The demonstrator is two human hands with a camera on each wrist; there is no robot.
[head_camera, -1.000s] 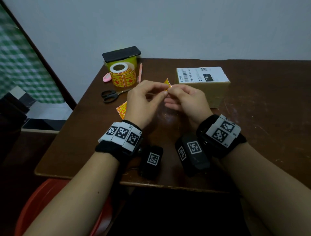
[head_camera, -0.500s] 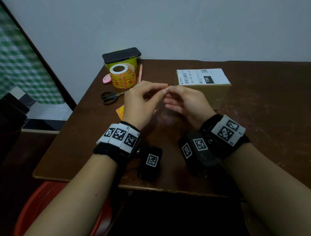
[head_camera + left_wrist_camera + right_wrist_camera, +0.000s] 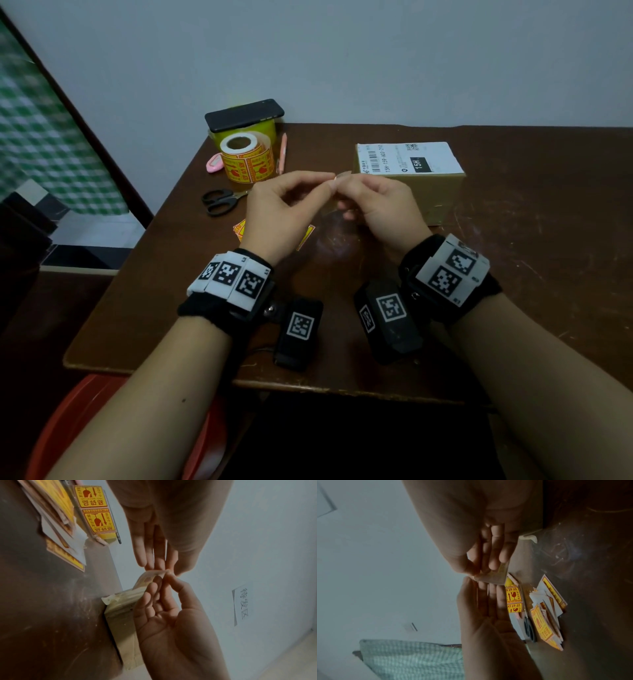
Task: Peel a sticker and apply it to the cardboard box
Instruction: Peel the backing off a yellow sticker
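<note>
Fingers are hiding most of the small yellow paper sticker (image 3: pixel 150 577) we are pinching between left hand (image 3: pixel 274 212) and right hand (image 3: pixel 380 209); its corner, showing earlier, is now covered.

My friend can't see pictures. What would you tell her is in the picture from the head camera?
Two hands, the left hand and right hand, meet fingertip to fingertip above a brown table, pinching a small sticker between them. Behind them sits a cardboard box with a white shipping label. To the left are a roll of yellow stickers and black scissors.
</note>
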